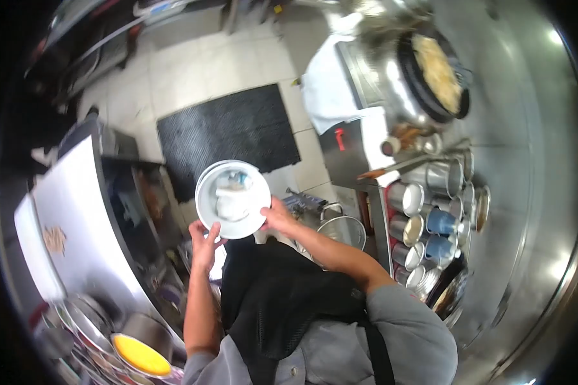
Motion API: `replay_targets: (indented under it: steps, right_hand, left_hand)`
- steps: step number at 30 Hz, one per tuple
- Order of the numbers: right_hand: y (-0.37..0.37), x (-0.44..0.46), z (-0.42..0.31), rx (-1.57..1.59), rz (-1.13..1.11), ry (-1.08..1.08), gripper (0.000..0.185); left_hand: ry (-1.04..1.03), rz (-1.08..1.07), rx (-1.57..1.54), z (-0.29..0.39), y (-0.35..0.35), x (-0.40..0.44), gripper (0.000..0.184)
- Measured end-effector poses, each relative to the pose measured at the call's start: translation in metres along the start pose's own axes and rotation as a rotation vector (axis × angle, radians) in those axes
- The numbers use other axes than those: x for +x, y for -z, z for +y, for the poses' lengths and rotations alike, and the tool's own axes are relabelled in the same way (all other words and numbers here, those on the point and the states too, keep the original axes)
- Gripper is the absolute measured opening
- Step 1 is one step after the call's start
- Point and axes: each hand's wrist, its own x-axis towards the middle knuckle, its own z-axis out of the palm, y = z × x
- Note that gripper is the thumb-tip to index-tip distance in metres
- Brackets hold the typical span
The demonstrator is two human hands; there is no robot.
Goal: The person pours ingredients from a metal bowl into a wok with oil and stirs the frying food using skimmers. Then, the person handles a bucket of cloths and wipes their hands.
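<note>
Between both hands, in front of the black apron, is a round white tub (259, 192), tipped so that its inside faces me. Something white with a bit of blue (231, 200) lies in it; it looks like crumpled plastic or a powder, and I cannot tell which. My left hand (205, 245) grips the lower left of the rim, thumb up against it. Closed on the tub's right side is my right hand (277, 217), its fingers partly hidden behind the wall.
A black mat (231, 125) covers the tiled floor ahead. On the right, metal cups (404, 197) line a counter beside a wok (401, 96) and a pan of yellowish food (438, 74). A white-topped counter (77, 199) stands left, near a yellow-filled pot (141, 354).
</note>
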Motion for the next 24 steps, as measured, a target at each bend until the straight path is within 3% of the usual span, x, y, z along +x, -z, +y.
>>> replay_targets:
  steps: [4,6,8,10,12,16,19,24]
  right_hand:
    - [0.011,-0.018,-0.036,0.053,0.01,0.148,0.041]
    - [0.025,-0.034,-0.065,0.004,-0.14,0.053,0.046]
    - [0.042,-0.048,-0.096,0.06,-0.123,0.087,0.044]
    - [0.072,-0.042,-0.123,-0.272,0.025,0.309,0.042]
    - [0.11,-0.016,-0.134,-0.401,0.535,0.71,0.035]
    - [0.181,-0.016,-0.214,-0.369,0.901,0.802,0.03]
    - [0.204,-0.015,-0.281,-0.366,0.956,0.852,0.028]
    - [0.26,0.074,-0.394,-0.398,0.918,0.809,0.033]
  left_hand:
    - [0.076,-0.013,0.018,0.023,-0.013,0.015,0.047]
    - [0.087,-0.042,0.049,0.047,-0.024,0.016,0.048]
    - [0.035,-0.125,0.09,0.066,-0.031,0.024,0.042]
    - [0.017,-0.119,0.067,0.096,-0.054,0.025,0.038]
    - [0.014,-0.259,0.136,0.113,-0.063,0.041,0.039]
    - [0.041,-0.235,0.321,0.139,-0.096,0.086,0.036]
    - [0.076,-0.208,0.361,0.167,-0.124,0.125,0.036]
    - [0.094,-0.202,0.293,0.227,-0.166,0.174,0.031]
